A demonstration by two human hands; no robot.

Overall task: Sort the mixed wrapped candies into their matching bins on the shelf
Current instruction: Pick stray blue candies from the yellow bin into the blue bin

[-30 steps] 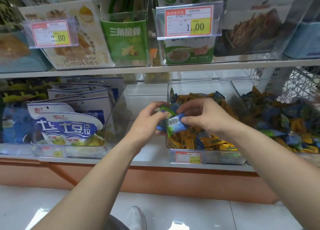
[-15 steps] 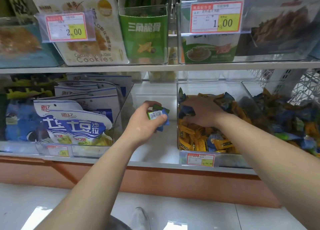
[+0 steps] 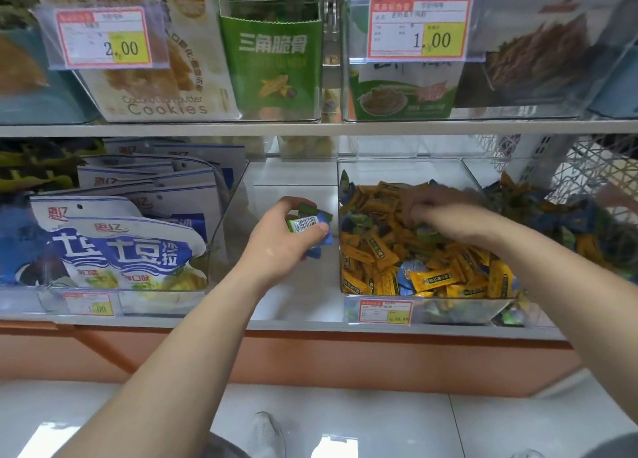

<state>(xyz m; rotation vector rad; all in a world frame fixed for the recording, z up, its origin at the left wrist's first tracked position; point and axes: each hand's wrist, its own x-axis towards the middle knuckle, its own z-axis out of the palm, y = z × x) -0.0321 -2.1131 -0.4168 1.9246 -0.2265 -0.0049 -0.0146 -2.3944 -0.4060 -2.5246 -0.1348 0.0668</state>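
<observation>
Left grip [image 3: 279,247] is clutching blue and green candies [image 3: 309,221] beside the bin [image 3: 428,299]. Right hand [image 3: 438,212], having just released them, is now digging among orange candies [image 3: 431,278]; its grip is unclear.

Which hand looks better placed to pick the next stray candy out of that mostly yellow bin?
The right hand. It is already down among the yellow candies in the clear bin. The left hand is full, clutching green and blue candies outside the bin, over the bare shelf gap.
</observation>
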